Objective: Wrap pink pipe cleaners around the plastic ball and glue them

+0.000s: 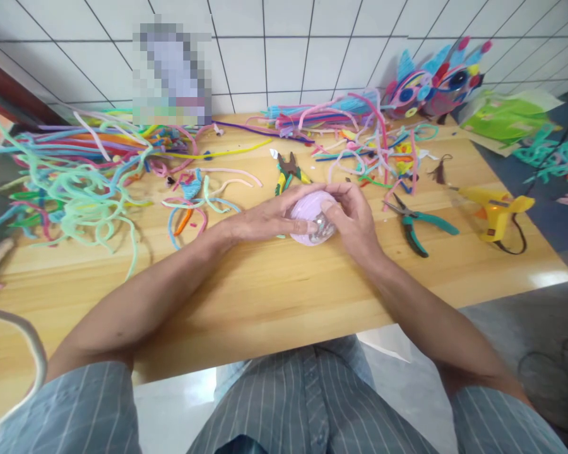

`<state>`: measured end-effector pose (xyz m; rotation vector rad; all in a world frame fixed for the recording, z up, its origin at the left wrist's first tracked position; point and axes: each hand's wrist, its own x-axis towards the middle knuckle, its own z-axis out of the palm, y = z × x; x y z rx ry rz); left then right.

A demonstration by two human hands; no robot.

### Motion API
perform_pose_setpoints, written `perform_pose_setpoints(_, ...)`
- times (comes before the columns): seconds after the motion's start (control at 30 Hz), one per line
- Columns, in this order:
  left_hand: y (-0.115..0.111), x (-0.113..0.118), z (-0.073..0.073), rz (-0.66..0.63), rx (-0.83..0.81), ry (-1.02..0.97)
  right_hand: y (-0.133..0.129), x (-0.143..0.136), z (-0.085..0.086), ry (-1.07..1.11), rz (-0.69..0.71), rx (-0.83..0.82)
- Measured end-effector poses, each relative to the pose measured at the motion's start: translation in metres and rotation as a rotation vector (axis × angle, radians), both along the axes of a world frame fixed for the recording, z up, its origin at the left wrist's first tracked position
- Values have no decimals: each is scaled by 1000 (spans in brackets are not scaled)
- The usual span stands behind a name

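Between my two hands is a round ball [312, 208] wrapped in pale purple pipe cleaner, with a clear shiny patch showing on its near side. My left hand [277, 217] grips it from the left, thumb lying across the front. From the right, my right hand [355, 217] curls over it, its thumb pressed on the purple wrapping by the clear patch. Just behind the ball lie yellow-green pliers [288, 170], partly covered by my hands. Right of my right hand rest teal-handled needle-nose pliers [419, 227] with their handles apart.
Tangled mint pipe cleaners [89, 189] and colourful bundles spread over the table's left side. More pipe cleaners [331, 113] lie at the back. A yellow glue gun [497, 211] stands at the right, below decorated figures [435, 85] and a green packet [506, 120]. A tiled wall [284, 63] rises behind.
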<state>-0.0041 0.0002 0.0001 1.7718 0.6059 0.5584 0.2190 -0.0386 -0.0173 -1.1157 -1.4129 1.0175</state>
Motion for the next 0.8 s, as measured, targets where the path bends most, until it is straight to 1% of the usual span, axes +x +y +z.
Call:
perform_pose_setpoints(0.07,-3,3,0,25,-35,-37,0,0,-1,8,-7,3)
perform_pose_setpoints(0.23,-15,13,-1,179,-167,-152,0,-1,-2,16,-18,26)
perform_pose_setpoints(0.3,-17,15,-2,205,-185,-161,-1,-2,-2,10,-12,24)
perform_pose_setpoints(0.4,-16,14,-3,187,-163,-156,-1,-1,-2,11,-18,16)
perform_pose_setpoints(0.57,-13,8,0,106,-107,-125,-1,0,-3,-13,-19,2)
perform_pose_setpoints(0.67,-11,7,-3,101,-53,-101,-1,-1,-2,-12,-15,6)
perform_pose_setpoints(0.8,-11,8,-7,107,-22,-105,-2,-2,-1,0,-31,0)
